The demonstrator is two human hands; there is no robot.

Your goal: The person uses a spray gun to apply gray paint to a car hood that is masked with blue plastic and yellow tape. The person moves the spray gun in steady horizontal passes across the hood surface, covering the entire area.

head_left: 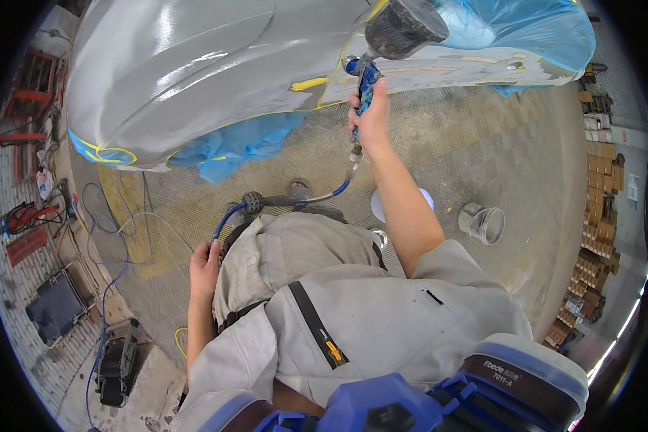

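Observation:
My right hand (pixel 373 119) is wrapped round the blue handle of a spray gun (pixel 365 75). A dark, paint-stained cup (pixel 403 30) sits on top of the gun, in front of a large grey car body (pixel 187 65). The left part of that body is glossy, while the lower right part looks whitish and patchy. Below the gun's handle hangs an air hose (pixel 342 186), which runs across my waist past a round dark fitting (pixel 253 202). At my left hip, my left hand (pixel 204 265) has its fingers closed round the blue hose.
Blue masking film (pixel 241 144) and yellow tape edge the car body. On the floor to the right stand a stained bucket (pixel 481 223) and a partly hidden white container (pixel 421 198). Loose hoses (pixel 129 216) trail at left, near a dark case (pixel 117 363). Stacked boxes (pixel 601 173) line the right side.

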